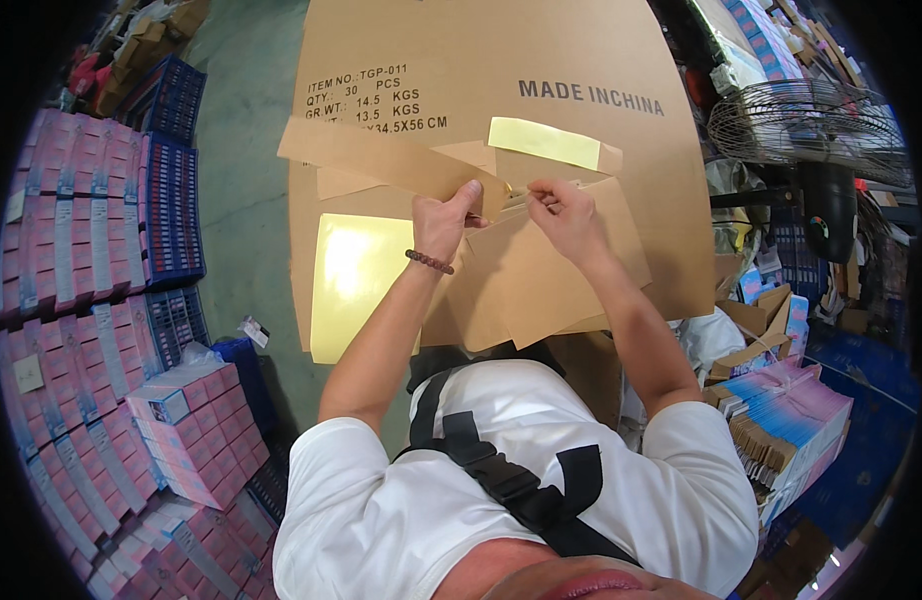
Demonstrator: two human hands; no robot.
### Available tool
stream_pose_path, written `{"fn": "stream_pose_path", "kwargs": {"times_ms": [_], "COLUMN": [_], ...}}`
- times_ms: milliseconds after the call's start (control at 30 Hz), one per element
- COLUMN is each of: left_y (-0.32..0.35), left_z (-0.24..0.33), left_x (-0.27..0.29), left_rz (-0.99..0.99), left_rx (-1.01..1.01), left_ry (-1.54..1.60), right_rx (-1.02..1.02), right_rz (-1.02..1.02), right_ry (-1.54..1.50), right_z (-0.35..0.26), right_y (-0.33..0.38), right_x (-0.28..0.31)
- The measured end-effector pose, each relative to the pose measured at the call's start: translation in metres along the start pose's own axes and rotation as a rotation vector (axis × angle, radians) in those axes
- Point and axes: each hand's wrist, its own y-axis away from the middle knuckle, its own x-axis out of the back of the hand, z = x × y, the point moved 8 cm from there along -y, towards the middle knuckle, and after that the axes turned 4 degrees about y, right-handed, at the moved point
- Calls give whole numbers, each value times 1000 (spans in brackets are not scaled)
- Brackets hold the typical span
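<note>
My left hand (443, 224), with a beaded bracelet at its wrist, grips a long brown paper strip (366, 160) by its right end, thumb on top. Beside it, my right hand (566, 215) is closed in a pinch at the upper edge of some overlapping brown sheets (541, 280); what its fingertips hold is too small to make out. A shiny yellow sheet (356, 285) lies left of my left forearm. Beyond my right hand lies a yellow strip (543, 142) with a brown end. All of this rests on a large printed cardboard carton (491, 50).
Stacked pink boxes (71, 210) and blue crates (171, 205) line the left side. At the right stand a black caged fan (806, 125), an open small carton (761, 325) and a bundle of flat printed boxes (786, 425). Grey-green floor (246, 130) shows left of the carton.
</note>
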Motion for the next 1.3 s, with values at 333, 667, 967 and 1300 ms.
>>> {"fn": "stream_pose_path", "kwargs": {"times_ms": [333, 667, 967, 1300], "left_y": [10, 16, 58, -18], "left_z": [-7, -14, -18, 68], "left_x": [-2, -4, -22, -91], "left_rz": [20, -45, -444, -737], "left_rx": [18, 15, 267, 54], "left_ry": [20, 84, -409, -731], "right_rx": [122, 201, 671, 1107], "right_rz": [-47, 2, 80, 191], "right_ry": [290, 344, 644, 769], "right_z": [-17, -17, -52, -126], "right_y": [-6, -10, -7, -2], "right_x": [-12, -11, 0, 41]}}
